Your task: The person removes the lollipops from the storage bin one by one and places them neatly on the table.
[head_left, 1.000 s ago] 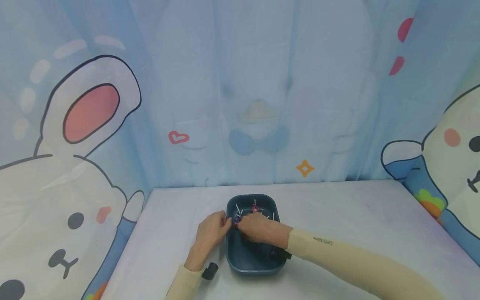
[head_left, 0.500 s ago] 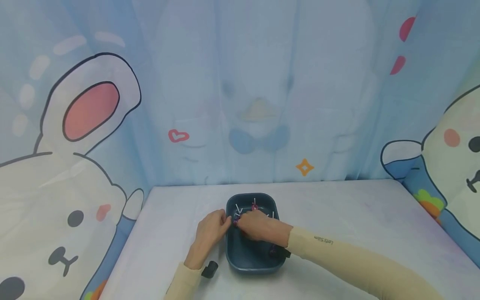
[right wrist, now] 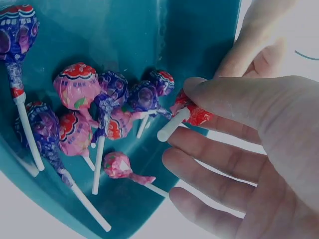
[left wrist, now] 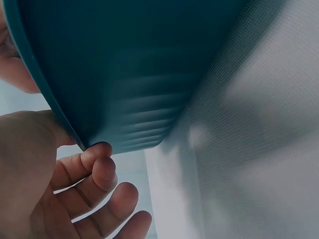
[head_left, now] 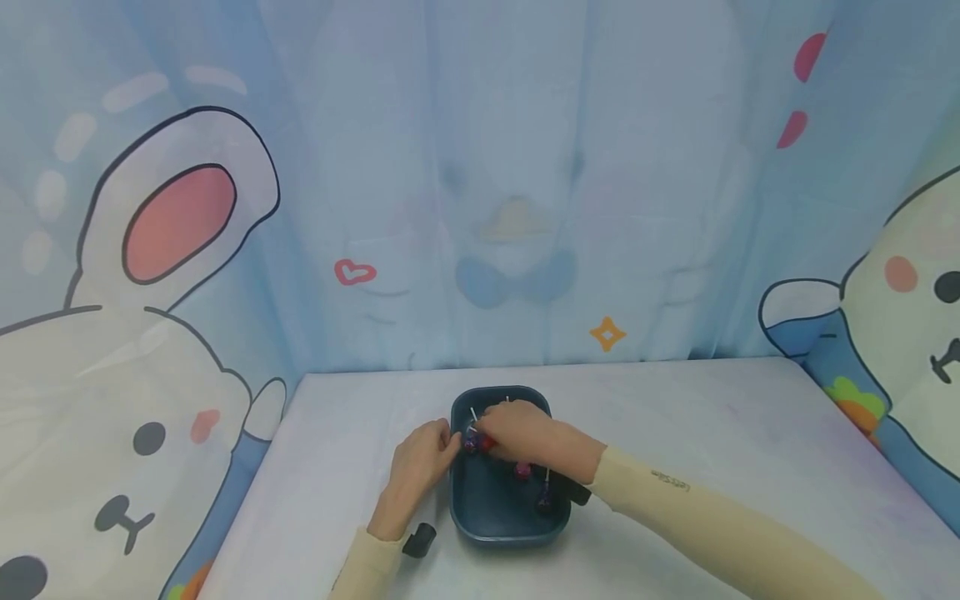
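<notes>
A dark teal plastic bin (head_left: 502, 529) stands on the table with several wrapped lollipops inside. My left hand (head_left: 420, 467) pinches its left rim; in the left wrist view the thumb goes behind the rim and the index fingertip (left wrist: 99, 150) meets the outer side. Over the far half of the bin, my right hand (head_left: 528, 433) pinches a red-wrapped lollipop (right wrist: 202, 117) between thumb and index finger, its white stick pointing out. Beneath lie pink lollipops (right wrist: 76, 87) and purple lollipops (right wrist: 42, 124). The right hand covers part of them in the head view.
White cloth covers the table (head_left: 675, 417). Behind it hangs a light blue curtain (head_left: 517, 125) printed with cartoon animals. Dark wrist cameras, such as the left one (head_left: 419, 541), sit close to the bin on both sides.
My right hand has shifted slightly away from me and a red lollipop now shows in its fingers. A pink lollipop has come into view below it. My left hand stays at the rim.
</notes>
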A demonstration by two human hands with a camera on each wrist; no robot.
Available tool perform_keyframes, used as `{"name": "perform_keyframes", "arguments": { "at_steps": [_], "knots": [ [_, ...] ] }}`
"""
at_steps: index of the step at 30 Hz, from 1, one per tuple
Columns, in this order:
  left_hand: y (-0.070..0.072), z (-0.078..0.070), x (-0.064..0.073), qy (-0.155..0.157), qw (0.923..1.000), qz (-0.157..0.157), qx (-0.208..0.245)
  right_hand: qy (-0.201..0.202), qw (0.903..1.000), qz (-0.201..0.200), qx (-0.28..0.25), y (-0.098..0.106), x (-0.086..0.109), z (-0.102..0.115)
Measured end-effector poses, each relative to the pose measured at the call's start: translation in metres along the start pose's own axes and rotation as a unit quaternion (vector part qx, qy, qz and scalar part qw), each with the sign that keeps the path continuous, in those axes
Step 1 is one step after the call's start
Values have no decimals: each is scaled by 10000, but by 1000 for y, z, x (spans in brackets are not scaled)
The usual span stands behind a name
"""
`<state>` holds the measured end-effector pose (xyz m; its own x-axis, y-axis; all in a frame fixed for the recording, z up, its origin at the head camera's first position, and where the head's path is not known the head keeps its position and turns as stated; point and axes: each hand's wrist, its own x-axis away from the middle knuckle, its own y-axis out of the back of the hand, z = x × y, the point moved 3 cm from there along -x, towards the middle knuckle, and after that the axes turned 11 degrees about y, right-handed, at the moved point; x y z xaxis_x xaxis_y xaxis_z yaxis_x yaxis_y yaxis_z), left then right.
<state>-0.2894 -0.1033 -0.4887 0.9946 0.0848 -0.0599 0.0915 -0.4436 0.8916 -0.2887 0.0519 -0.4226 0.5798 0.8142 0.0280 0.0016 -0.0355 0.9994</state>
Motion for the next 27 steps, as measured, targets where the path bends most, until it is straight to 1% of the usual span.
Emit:
{"name": "perform_keyframes", "arguments": {
  "at_steps": [9, 19, 23, 27],
  "knots": [
    [-3, 1, -1, 127, 9999, 82, 46, 20, 10000, -48, -64, -2, 8, -10],
    [0, 1, 1, -27, 10000, -65, 69, -457, 9985, 119, -270, 4, 20, -20],
    [-1, 1, 1, -49, 9999, -118, 88, -577, 9977, 166, -323, 5, 26, -24],
    [-2, 1, 1, -46, 9999, -112, 103, -627, 9973, 88, -384, 5, 32, -30]
  ]
}}
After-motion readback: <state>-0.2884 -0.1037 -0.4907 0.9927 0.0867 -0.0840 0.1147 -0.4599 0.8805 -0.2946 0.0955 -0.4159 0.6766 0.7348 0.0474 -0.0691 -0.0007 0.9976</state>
